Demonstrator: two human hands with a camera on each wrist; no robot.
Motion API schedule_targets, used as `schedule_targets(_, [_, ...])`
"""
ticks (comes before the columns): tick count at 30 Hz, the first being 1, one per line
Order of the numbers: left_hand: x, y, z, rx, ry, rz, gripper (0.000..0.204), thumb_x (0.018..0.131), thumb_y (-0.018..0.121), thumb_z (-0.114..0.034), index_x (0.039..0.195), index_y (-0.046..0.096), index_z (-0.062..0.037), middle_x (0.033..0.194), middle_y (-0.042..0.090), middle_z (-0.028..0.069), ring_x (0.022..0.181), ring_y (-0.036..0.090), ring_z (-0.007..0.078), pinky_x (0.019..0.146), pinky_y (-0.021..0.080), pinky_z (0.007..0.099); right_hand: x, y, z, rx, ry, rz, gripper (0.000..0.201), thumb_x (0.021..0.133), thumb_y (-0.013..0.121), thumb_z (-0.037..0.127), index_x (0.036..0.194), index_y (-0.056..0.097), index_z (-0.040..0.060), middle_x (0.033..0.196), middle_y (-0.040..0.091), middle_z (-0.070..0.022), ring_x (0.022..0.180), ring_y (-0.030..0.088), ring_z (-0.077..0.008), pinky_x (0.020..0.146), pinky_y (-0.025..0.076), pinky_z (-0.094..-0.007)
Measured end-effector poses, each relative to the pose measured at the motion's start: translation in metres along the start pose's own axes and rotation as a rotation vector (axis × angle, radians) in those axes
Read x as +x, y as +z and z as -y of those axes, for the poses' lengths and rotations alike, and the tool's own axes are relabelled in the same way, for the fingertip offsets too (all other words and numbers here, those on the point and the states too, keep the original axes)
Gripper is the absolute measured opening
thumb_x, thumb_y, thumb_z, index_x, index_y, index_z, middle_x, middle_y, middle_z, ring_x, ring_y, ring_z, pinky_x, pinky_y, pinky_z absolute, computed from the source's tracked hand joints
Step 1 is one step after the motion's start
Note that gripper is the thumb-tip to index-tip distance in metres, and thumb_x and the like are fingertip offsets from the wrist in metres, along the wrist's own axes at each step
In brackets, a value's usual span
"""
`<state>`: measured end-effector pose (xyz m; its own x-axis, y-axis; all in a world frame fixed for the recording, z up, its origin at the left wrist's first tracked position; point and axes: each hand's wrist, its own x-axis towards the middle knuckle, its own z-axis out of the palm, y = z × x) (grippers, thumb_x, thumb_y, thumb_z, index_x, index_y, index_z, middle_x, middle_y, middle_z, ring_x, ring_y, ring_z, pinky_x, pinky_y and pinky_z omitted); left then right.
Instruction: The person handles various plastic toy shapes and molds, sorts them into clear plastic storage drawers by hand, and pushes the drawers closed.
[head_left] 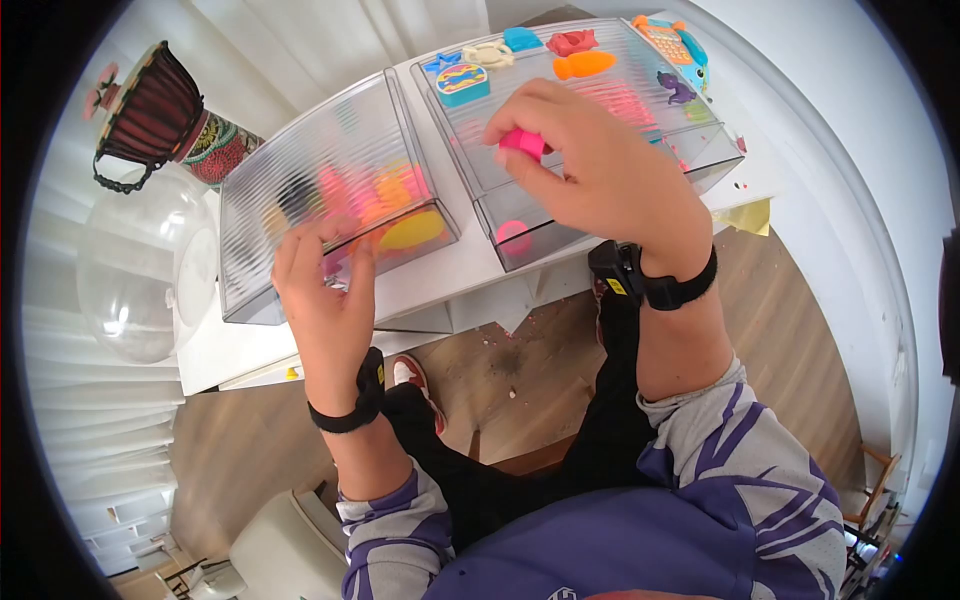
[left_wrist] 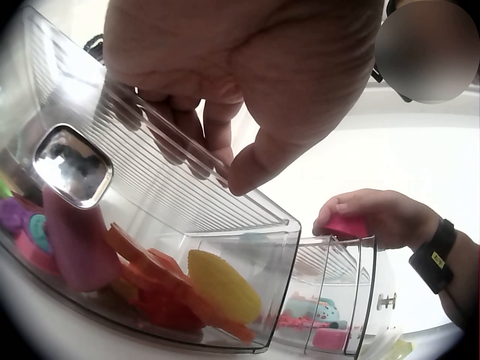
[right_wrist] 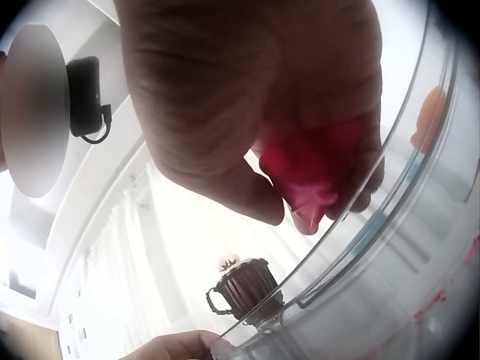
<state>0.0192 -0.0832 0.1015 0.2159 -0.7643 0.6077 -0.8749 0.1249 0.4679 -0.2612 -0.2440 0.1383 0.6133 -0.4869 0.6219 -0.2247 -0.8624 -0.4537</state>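
My right hand (head_left: 590, 165) pinches a small bright pink piece (head_left: 524, 144) between thumb and fingers, above the right clear box (head_left: 480, 185). The fingers hide part of the piece, and I cannot tell its kind. My left hand (head_left: 325, 290) rests at the front edge of the left clear box (head_left: 300, 150). In the left wrist view its fingers show through the ribbed lid (left_wrist: 202, 195), with the thumb tip at the lid's edge. A silver handle (left_wrist: 73, 165) sits on the box's front. Inside lie a yellow shape (left_wrist: 225, 289) and orange shapes (left_wrist: 161, 281).
On the right lid stand a blue oval tin (head_left: 462, 86), an orange shape (head_left: 584, 65), a red shape (head_left: 572, 41) and a purple figure (head_left: 675, 88). A toy phone (head_left: 675, 45) is behind. Left of the boxes are a drum (head_left: 160, 105) and a clear dome (head_left: 140, 260).
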Motion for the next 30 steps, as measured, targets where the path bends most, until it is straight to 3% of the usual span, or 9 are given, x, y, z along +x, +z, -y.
schedule_targets(2, [0.000,0.000,0.002,-0.023,-0.025,-0.010,0.020,0.093,0.085,-0.001,0.112,0.080,-0.0033,0.113,0.075,0.0126,0.109,0.069,0.0347,0.097,0.055,0.0441,-0.005,-0.001,0.002,0.005,0.088,0.133,0.025,0.103,0.078,0.012,0.126,0.073,0.0028,0.119,0.069,-0.0131,0.109,0.070,-0.0316,0.097,0.057,-0.0411])
schedule_targets(5, [0.000,0.000,0.000,-0.027,-0.038,-0.010,0.020,0.094,0.085,-0.001,0.112,0.080,-0.0024,0.113,0.075,0.0132,0.109,0.069,0.0348,0.097,0.056,0.0443,-0.005,-0.009,0.001,0.029,0.058,0.207,0.024,0.104,0.078,0.012,0.126,0.074,0.0023,0.119,0.069,-0.0127,0.108,0.070,-0.0323,0.098,0.058,-0.0414])
schedule_targets(9, [0.000,0.000,-0.003,-0.086,-0.090,0.007,0.020,0.095,0.085,-0.001,0.113,0.079,-0.0019,0.113,0.075,0.0135,0.108,0.070,0.0339,0.097,0.056,0.0435,-0.010,-0.013,0.008,-0.002,0.109,0.213,0.027,0.104,0.077,0.012,0.129,0.073,0.0020,0.123,0.068,-0.0128,0.110,0.070,-0.0327,0.100,0.057,-0.0413])
schedule_targets(15, [-0.001,-0.001,0.002,-0.016,-0.064,0.019,0.021,0.096,0.084,-0.001,0.116,0.078,-0.0020,0.113,0.074,0.0128,0.107,0.070,0.0326,0.095,0.056,0.0420,-0.018,-0.011,0.008,-0.041,0.026,0.183,0.033,0.105,0.075,0.010,0.137,0.071,0.0019,0.132,0.065,-0.0156,0.115,0.069,-0.0343,0.104,0.056,-0.0415])
schedule_targets(20, [-0.001,-0.001,0.002,-0.042,-0.090,0.025,0.019,0.096,0.084,-0.001,0.115,0.078,-0.0030,0.114,0.074,0.0125,0.108,0.069,0.0325,0.096,0.056,0.0422,-0.019,-0.021,0.015,0.001,0.114,0.308,0.037,0.105,0.073,0.008,0.141,0.068,0.0018,0.135,0.065,-0.0171,0.119,0.069,-0.0355,0.105,0.056,-0.0436])
schedule_targets(30, [-0.001,-0.001,0.000,-0.020,-0.091,0.022,0.019,0.097,0.084,0.000,0.114,0.078,-0.0036,0.113,0.074,0.0121,0.108,0.069,0.0323,0.096,0.055,0.0424,-0.025,-0.029,0.015,-0.037,0.163,0.280,0.039,0.104,0.075,0.012,0.141,0.070,0.0057,0.137,0.070,-0.0152,0.125,0.070,-0.0351,0.107,0.058,-0.0431])
